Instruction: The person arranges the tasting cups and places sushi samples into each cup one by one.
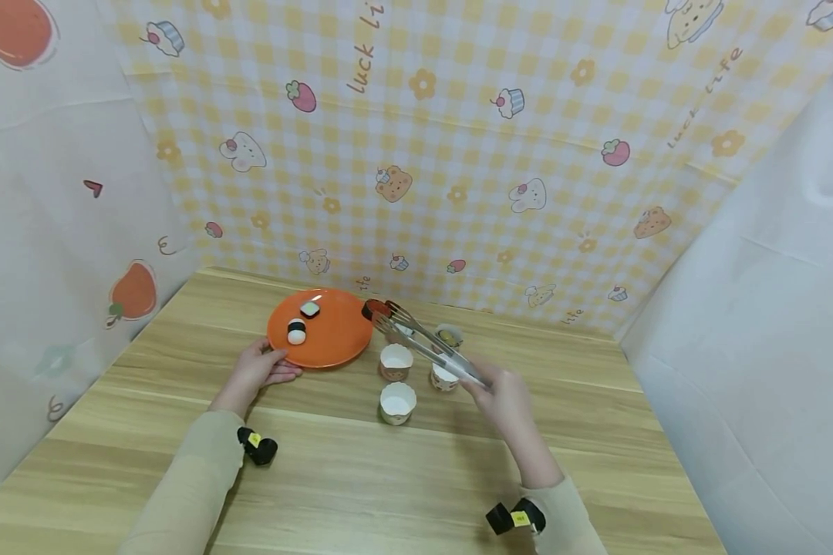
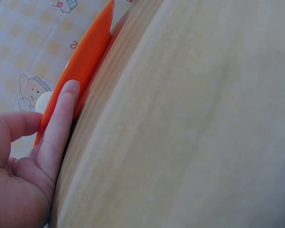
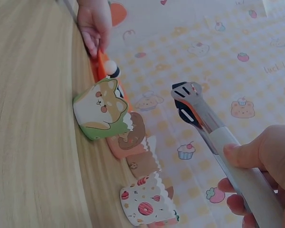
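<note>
My left hand (image 1: 255, 371) grips the near-left rim of an orange plate (image 1: 336, 335), thumb over the edge and fingers beneath it. On the plate lie a white toy sushi piece with a black band (image 1: 296, 331) and a small black-edged roll (image 1: 310, 309) with a pale top. My right hand (image 1: 505, 397) holds metal tongs (image 1: 433, 347) around their handles. Between the tong tips is a black and orange-red sushi piece (image 1: 376, 309), raised near the plate's right edge. In the right wrist view the tongs (image 3: 211, 121) hold it above the paper cups.
Several paper baking cups stand right of the plate: a dog-patterned cup (image 3: 102, 109) at the front, a brown-sided cup (image 1: 396, 364) behind it, a donut-patterned cup (image 3: 145, 202), and a cup with something yellowish inside (image 1: 449, 336). A patterned cloth (image 1: 458, 154) hangs behind the wooden table (image 1: 319, 478).
</note>
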`<action>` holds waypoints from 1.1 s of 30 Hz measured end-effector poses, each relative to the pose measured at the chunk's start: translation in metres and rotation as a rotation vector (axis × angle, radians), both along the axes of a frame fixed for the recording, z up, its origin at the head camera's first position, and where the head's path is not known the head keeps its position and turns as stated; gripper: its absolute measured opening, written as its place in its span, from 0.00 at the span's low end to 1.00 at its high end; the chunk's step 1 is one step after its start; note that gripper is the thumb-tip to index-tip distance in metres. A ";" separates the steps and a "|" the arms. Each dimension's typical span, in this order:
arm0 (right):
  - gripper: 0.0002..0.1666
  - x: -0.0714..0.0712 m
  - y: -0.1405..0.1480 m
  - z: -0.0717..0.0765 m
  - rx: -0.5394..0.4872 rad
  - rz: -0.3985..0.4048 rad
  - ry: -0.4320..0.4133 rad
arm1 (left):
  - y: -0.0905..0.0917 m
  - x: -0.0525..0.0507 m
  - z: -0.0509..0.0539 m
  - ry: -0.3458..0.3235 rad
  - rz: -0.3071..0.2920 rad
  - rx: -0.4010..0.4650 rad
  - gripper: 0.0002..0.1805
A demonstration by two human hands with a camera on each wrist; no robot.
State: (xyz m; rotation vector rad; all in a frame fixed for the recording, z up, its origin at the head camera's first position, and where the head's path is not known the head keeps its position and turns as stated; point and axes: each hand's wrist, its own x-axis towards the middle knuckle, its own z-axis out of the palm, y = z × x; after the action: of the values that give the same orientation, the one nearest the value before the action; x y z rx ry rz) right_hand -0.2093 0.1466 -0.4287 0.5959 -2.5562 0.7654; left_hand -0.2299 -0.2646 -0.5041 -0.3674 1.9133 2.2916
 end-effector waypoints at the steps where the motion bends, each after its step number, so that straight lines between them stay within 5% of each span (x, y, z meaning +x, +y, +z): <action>1: 0.20 0.001 0.001 0.000 0.000 -0.002 0.005 | 0.000 0.000 0.000 0.002 -0.002 0.001 0.27; 33: 0.21 0.019 0.029 -0.015 -0.008 -0.090 -0.049 | 0.000 -0.001 -0.001 -0.005 0.005 0.001 0.30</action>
State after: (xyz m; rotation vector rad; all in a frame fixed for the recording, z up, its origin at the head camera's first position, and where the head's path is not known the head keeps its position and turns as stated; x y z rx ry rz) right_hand -0.1900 0.1759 -0.4434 0.4619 -2.6038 0.7672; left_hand -0.2308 -0.2648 -0.5049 -0.3769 1.9116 2.2922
